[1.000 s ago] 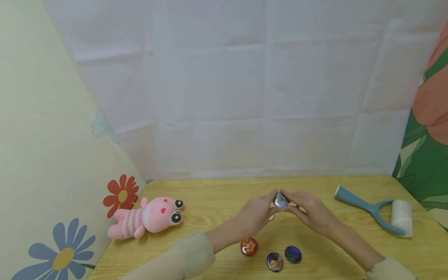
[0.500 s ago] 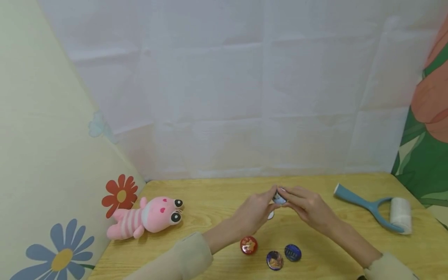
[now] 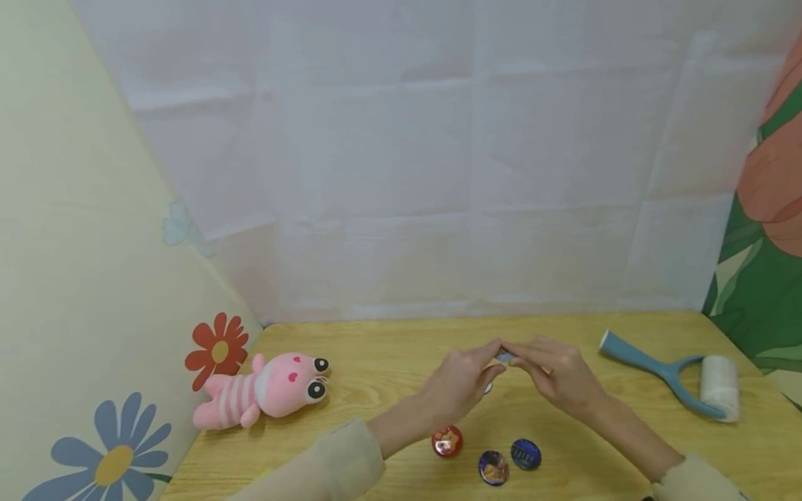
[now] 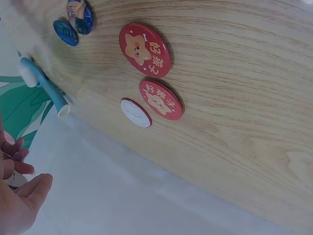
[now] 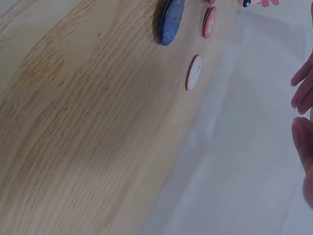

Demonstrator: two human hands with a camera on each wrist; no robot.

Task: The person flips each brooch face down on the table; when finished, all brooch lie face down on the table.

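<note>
Raised over the table, a small light-blue button badge (image 3: 504, 356) is pinched between both hands. My left hand (image 3: 460, 379) holds its left side and my right hand (image 3: 560, 372) its right side. Fingers cover most of it in the head view. Below the hands lie a red star badge (image 3: 447, 442), a dark badge with a picture (image 3: 493, 467) and a dark blue badge (image 3: 525, 454). The left wrist view also shows a second red star badge (image 4: 161, 100) beside a badge turned white back up (image 4: 136, 113).
A pink striped plush toy (image 3: 269, 390) lies at the table's left. On the right is a blue-handled roller (image 3: 670, 376) with a white roll. A white cloth (image 3: 401, 174) hangs behind the wooden table (image 3: 376, 348).
Between my hands the light-blue badge has tilted, so its printed face shows less and the fingers cover more of it. The badges on the table have not moved.
</note>
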